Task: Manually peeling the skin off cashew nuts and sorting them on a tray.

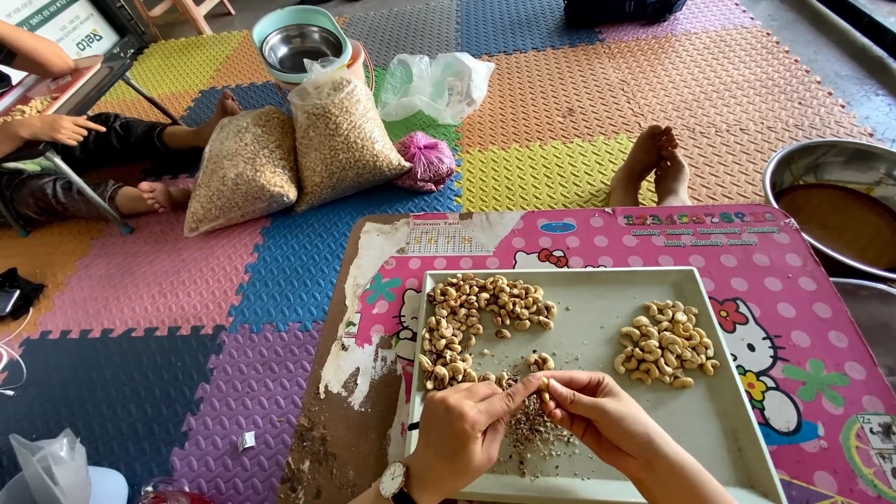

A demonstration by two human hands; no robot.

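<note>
While over grey tray (597, 289) | both hands' grip pinching one cashew (544, 384) | left hand (464, 431), right hand (597, 415)

- Bare hands, left (464, 431) & right (597, 417), no gloves, no rings visible.
- Wristwatch (393, 481) on left wrist: round pale dial, metal-tone case, dark strap.
- Forearms uncovered, no sleeves in shot.
- Bare feet (651, 166) beyond table edge, no footwear.
</note>
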